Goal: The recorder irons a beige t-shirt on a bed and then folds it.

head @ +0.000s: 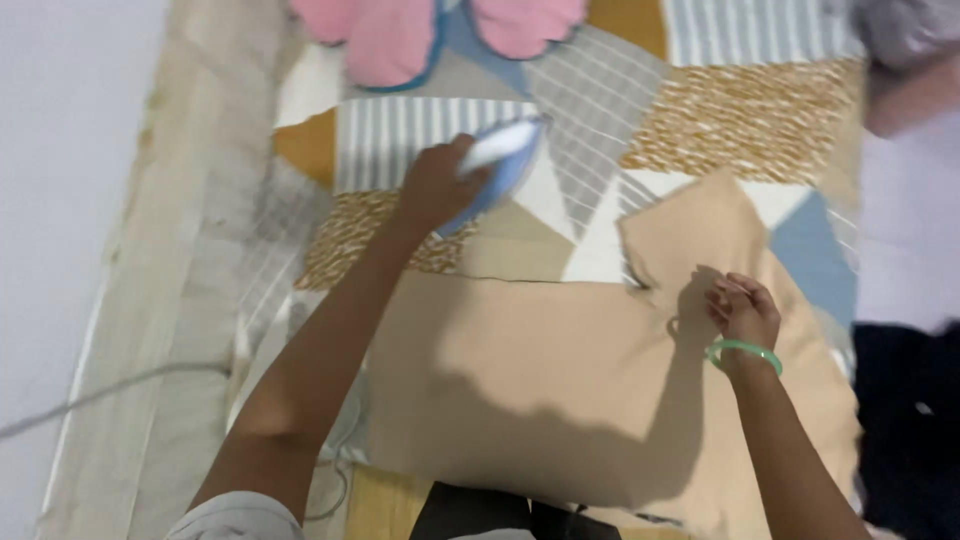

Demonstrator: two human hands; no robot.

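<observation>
The left hand (435, 185) clenched the iron (500, 165), lifted beyond the tan cloth (530, 360), while the right hand (743, 312), fingers curled on nothing, pinned that cloth flat against the quilt (740, 125).

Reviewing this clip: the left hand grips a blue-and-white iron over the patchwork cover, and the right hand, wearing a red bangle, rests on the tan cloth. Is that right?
Not quite. The bangle on the right hand is pale green, not red, as the head view shows. The rest holds: the left hand grips the blue-and-white iron over the patchwork cover, and the right hand rests on the tan cloth.
</observation>
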